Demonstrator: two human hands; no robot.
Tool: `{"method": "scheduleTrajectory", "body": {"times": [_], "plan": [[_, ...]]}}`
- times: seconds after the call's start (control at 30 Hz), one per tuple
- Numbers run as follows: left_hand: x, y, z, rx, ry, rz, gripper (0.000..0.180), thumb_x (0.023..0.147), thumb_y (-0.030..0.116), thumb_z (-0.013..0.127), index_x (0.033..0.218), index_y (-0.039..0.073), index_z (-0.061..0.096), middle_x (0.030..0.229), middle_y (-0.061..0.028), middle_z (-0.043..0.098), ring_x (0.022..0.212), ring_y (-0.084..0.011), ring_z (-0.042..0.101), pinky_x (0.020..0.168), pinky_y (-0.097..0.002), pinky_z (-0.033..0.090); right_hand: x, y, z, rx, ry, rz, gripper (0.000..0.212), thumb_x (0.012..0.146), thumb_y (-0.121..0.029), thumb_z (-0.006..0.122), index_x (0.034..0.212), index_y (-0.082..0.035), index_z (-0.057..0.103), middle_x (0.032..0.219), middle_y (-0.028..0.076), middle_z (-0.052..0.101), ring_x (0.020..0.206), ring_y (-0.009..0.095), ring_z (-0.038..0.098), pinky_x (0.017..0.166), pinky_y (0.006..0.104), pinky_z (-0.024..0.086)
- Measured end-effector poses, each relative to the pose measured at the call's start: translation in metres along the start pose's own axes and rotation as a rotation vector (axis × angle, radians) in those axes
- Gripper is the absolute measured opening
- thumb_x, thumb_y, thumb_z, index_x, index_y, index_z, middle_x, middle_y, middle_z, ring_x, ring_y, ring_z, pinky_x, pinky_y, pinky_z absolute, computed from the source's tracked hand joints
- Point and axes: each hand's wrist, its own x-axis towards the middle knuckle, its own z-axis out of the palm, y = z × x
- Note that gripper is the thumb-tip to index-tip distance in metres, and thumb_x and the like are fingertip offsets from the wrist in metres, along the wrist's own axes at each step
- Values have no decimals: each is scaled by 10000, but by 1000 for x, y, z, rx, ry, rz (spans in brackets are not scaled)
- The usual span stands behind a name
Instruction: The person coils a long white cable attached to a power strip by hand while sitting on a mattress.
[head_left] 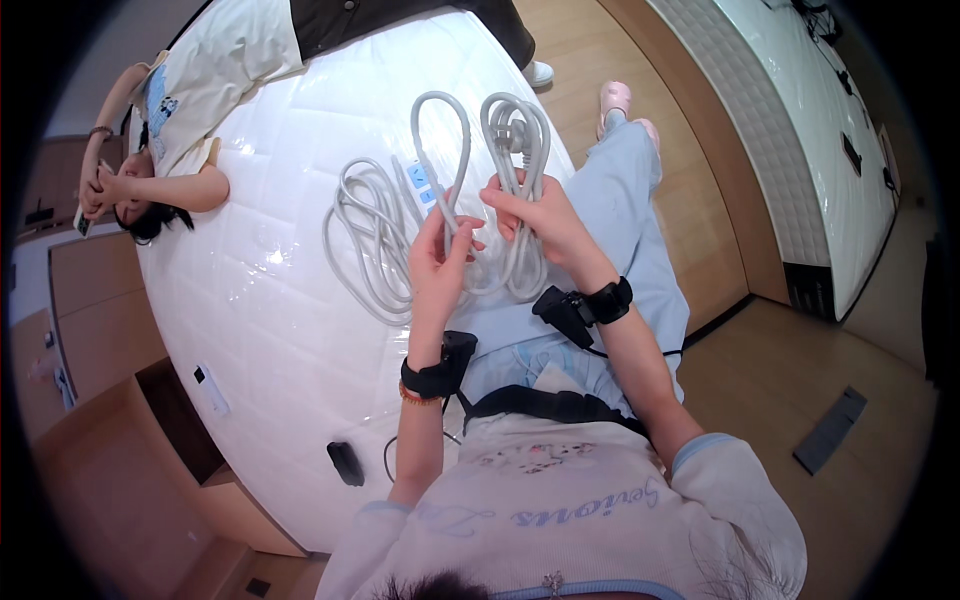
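My left hand [442, 258] is closed around a grey power cord [466, 130], which rises above the fingers in a tall narrow loop. Just to its right, my right hand [545, 218] grips a bundle of coiled grey cord [541, 135] between thumb and fingers. A grey plug [515, 137] sits among the upper loops of that bundle, and its lower loops hang below the hand. Beside my left hand, a power strip [419, 178] with blue socket faces lies on the mattress, partly covered by the fingers. Further left rests another loose coil of grey cord [335, 235].
I sit on a plastic-wrapped white mattress [270, 330]. Another person [190, 185] lies at the far left, holding a phone [82, 222]. A white device [211, 390] and a black object [346, 464] rest on the mattress. A second mattress [790, 130] stands right; a grey strip [830, 431] lies on the floor.
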Motion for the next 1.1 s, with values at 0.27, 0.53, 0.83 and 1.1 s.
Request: {"method": "scheduleTrajectory", "body": {"times": [0.27, 0.53, 0.83, 1.1], "plan": [[-7, 7, -19, -76, 52, -75, 388, 928, 133, 466, 1300, 33, 414, 913, -41, 604, 713, -63, 540, 594, -190, 440, 4, 7, 1, 116, 149, 7, 196, 782, -122, 664, 880, 12, 559, 544, -1, 459, 447, 78, 448, 419, 220, 340], [-7, 2, -10, 163, 36, -77, 300, 893, 104, 522, 1184, 41, 549, 690, 32, 498, 573, -30, 473, 521, -168, 400, 4, 1, -2, 311, 87, 44, 237, 805, -114, 649, 962, 22, 536, 520, -17, 409, 433, 74, 416, 418, 222, 339], [-24, 3, 8, 572, -135, 115, 436, 864, 18, 479, 1293, 38, 407, 1043, -82, 588, 849, -119, 585, 653, -260, 461, 0, 11, 10, -13, 95, 126, 359, 697, -141, 750, 961, 46, 595, 696, 66, 599, 535, 90, 526, 498, 219, 426], [-27, -26, -39, 184, 200, -90, 260, 917, 151, 474, 1121, 9, 550, 993, -89, 630, 817, -132, 602, 676, -258, 476, 2, -1, -6, 230, -12, 89, 134, 791, -126, 610, 819, -9, 551, 706, 76, 581, 676, 160, 562, 639, 267, 460]]}}
